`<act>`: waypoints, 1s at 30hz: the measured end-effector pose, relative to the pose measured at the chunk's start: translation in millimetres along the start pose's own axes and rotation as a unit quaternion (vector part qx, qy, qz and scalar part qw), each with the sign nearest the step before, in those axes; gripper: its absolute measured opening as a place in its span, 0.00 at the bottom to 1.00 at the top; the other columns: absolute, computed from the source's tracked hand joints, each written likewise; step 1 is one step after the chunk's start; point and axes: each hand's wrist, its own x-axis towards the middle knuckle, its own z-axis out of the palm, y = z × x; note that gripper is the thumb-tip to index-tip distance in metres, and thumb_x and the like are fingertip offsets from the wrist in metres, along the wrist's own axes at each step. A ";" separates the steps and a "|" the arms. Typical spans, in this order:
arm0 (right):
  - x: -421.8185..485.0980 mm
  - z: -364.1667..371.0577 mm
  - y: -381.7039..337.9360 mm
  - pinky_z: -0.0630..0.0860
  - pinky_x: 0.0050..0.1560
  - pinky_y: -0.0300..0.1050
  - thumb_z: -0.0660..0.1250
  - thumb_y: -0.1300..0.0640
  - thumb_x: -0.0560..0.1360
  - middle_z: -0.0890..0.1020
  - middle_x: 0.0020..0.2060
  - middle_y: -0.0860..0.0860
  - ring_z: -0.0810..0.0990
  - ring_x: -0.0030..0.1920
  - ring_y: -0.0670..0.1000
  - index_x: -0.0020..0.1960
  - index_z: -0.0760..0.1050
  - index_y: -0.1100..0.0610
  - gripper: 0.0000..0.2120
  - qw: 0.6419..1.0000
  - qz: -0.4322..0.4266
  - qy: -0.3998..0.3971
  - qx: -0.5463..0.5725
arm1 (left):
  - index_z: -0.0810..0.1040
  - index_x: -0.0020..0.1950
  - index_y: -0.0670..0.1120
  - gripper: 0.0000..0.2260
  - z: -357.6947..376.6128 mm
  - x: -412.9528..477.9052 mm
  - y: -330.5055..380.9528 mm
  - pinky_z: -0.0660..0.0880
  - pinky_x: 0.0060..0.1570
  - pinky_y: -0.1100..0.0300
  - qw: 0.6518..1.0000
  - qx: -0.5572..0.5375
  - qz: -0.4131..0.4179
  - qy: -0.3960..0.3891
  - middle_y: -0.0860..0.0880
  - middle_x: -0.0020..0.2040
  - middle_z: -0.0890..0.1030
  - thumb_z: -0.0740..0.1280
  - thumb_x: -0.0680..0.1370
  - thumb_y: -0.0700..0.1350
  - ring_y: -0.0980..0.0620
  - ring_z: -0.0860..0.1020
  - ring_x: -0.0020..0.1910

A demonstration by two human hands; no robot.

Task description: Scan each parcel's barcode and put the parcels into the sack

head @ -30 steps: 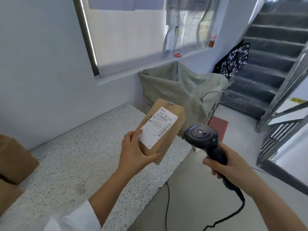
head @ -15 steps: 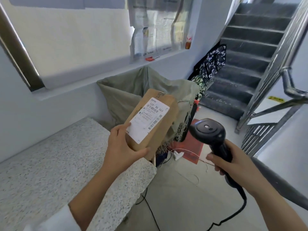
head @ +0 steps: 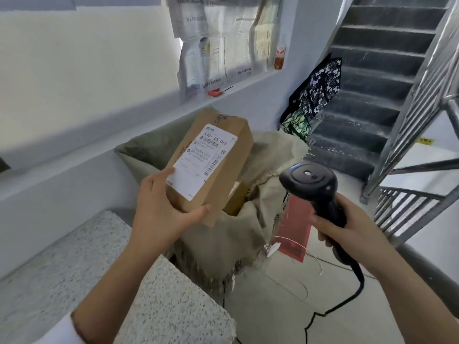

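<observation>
My left hand (head: 159,207) grips a brown cardboard parcel (head: 223,160) by its lower end, the white barcode label facing up towards me. The parcel hangs tilted above the open mouth of a grey-green woven sack (head: 248,234) that stands on the floor past the counter's end. Another brown parcel (head: 236,198) shows inside the sack. My right hand (head: 347,227) holds a black barcode scanner (head: 310,182) by its handle, to the right of the parcel, its head level with the sack's rim. The scanner's black cable (head: 347,299) trails down to the floor.
A speckled stone counter (head: 74,281) fills the lower left. A red mat (head: 295,227) lies on the floor behind the sack. A patterned black-and-white bag (head: 318,88) leans by the grey stairs (head: 372,78). A metal railing (head: 422,145) runs along the right. Papers hang above the window ledge (head: 223,85).
The view has swung right, away from the counter and towards the sack. My left hand has carried the parcel from above the counter to over the sack's mouth. The scanner has stayed beside it.
</observation>
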 end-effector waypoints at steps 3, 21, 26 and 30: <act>31.4 5.7 3.0 0.73 0.37 0.48 0.71 0.59 0.71 0.78 0.28 0.49 0.76 0.30 0.50 0.44 0.72 0.47 0.09 1.000 0.011 -0.011 0.013 | 0.63 0.71 0.51 0.46 -2.4 20.2 -8.0 0.75 0.56 0.53 1.000 0.013 -0.027 -0.005 0.52 0.66 0.67 0.71 0.56 0.65 0.57 0.66 0.60; 313.5 34.4 43.0 0.71 0.28 0.38 0.70 0.60 0.72 0.77 0.23 0.48 0.74 0.23 0.45 0.45 0.72 0.52 0.07 0.971 -0.050 -0.232 0.030 | 0.51 0.73 0.55 0.54 99.6 162.2 -2.5 0.69 0.65 0.43 0.934 -0.067 -0.325 0.131 0.48 0.70 0.62 0.74 0.52 0.66 0.46 0.65 0.68; 361.1 35.5 51.3 0.69 0.33 0.41 0.69 0.58 0.73 0.78 0.26 0.49 0.75 0.24 0.42 0.45 0.73 0.55 0.05 0.956 -0.069 -0.282 0.038 | 0.48 0.73 0.51 0.49 156.6 205.0 -11.3 0.68 0.65 0.45 0.856 -0.129 -0.490 0.100 0.44 0.70 0.58 0.76 0.64 0.59 0.42 0.62 0.68; 384.2 34.8 58.6 0.70 0.33 0.42 0.69 0.58 0.73 0.78 0.26 0.52 0.75 0.24 0.44 0.45 0.73 0.57 0.05 0.949 -0.067 -0.306 0.043 | 0.46 0.74 0.46 0.49 201.3 222.0 -28.3 0.61 0.69 0.48 0.818 -0.015 -0.568 0.085 0.41 0.71 0.54 0.75 0.66 0.59 0.41 0.56 0.70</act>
